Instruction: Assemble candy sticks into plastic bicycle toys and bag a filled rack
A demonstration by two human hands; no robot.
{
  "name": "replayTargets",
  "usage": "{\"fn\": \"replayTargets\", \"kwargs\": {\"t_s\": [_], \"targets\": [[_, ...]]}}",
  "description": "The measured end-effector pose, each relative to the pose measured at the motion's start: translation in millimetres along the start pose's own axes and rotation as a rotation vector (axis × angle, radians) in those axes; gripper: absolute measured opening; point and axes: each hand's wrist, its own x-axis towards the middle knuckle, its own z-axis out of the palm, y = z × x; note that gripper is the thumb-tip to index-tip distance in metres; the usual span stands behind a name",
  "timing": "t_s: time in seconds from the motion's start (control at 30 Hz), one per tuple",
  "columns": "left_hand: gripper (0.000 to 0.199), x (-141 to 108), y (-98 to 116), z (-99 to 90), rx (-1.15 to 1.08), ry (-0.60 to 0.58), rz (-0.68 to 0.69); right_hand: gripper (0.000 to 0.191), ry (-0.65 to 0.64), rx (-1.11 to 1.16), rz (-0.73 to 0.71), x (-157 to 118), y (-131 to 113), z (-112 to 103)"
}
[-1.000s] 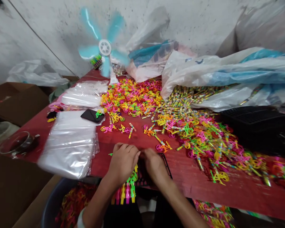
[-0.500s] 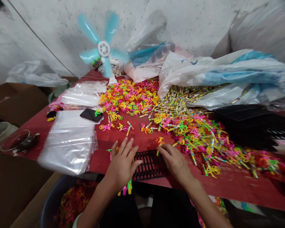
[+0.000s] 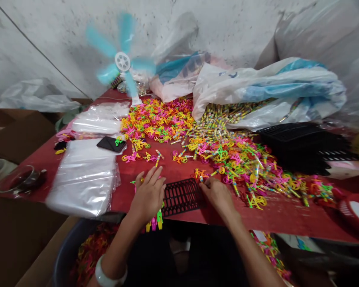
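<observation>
Presently, head view, catalogued from near edge to far wall.

Left hand (image 3: 148, 196): palm down on the red worktop (image 3: 281, 217), fingers (image 3: 155, 175) spread and extended; pressing a row of coloured plastic pieces (image 3: 154, 220) that shows below the palm at the worktop's near edge. White bangle (image 3: 109, 275) on that wrist.

Black slotted tray (image 3: 182, 196): flat on the worktop, between the two hands, touching both.

Right hand (image 3: 219, 195): at the tray's right end, fingers (image 3: 206, 185) drawn together at a small coloured piece; whether actually pinched, cannot tell.

Heap of small neon plastic bicycle toys (image 3: 227, 157): pink, yellow, green, orange; spread across the middle and right of the worktop, just beyond the right hand. A few loose bicycles (image 3: 139, 156) lying apart, beyond the left hand.

Striped wrapped sticks (image 3: 215, 127): mixed into the heap, spilling from a large white and blue plastic bag (image 3: 272, 89).

Stack of clear plastic sleeves (image 3: 83, 177): left of the left hand. Black phone (image 3: 110, 143) resting on the stack's far end.

Stack of black trays (image 3: 302, 145): far right.

Blue-bladed fan (image 3: 122, 61): spinning, at the worktop's far end against the wall.

Dark tub (image 3: 77, 255) holding more coloured toys: below the worktop's near edge, left.
</observation>
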Motion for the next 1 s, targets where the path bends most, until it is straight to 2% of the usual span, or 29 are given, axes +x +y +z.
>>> {"fn": "replayTargets", "kwargs": {"t_s": [0.13, 0.2, 0.27, 0.33, 0.4, 0.5, 0.57, 0.63, 0.77, 0.87, 1.0], "targets": [[0.027, 1, -1, -0.9, -0.006, -0.009, -0.019, 0.011, 0.055, 0.061, 0.040, 5, 9, 0], [0.026, 1, -1, -0.9, -0.016, -0.020, -0.029, 0.007, 0.119, 0.184, 0.032, 3, 13, 2], [0.026, 1, -1, -0.3, -0.032, -0.031, -0.034, 0.013, 0.224, 0.439, -0.011, -2, 15, 7], [0.026, 3, -2, 0.4, -0.054, -0.044, -0.038, 0.032, 0.310, 0.780, -0.051, -10, 12, 14], [0.025, 5, -4, -0.4, -0.076, -0.060, -0.050, 0.052, 0.289, 1.103, -0.036, -21, 4, 20], [0.025, 5, -2, -7.1, -0.087, -0.076, -0.051, 0.069, 0.098, 1.387, 0.056, -38, -12, 26], [0.026, 0, 2, -13.6, -0.076, -0.072, -0.021, 0.058, -0.021, 1.415, 0.096, -47, -18, 25], [0.027, -7, 8, -18.6, -0.055, -0.083, 0.015, 0.043, -0.074, 1.348, 0.084, -55, -22, 21], [0.026, -20, 13, -18.4, -0.027, -0.110, 0.000, 0.036, -0.052, 1.174, -0.027, -64, -29, 21], [0.028, -24, 7, -19.2, -0.134, -0.090, -0.031, 0.032, -0.084, 1.137, -0.125, -71, -38, 33], [0.031, -29, -2, -32.9, -0.360, -0.074, -0.055, 0.021, -0.187, 1.149, -0.267, -83, -52, 48]]}}
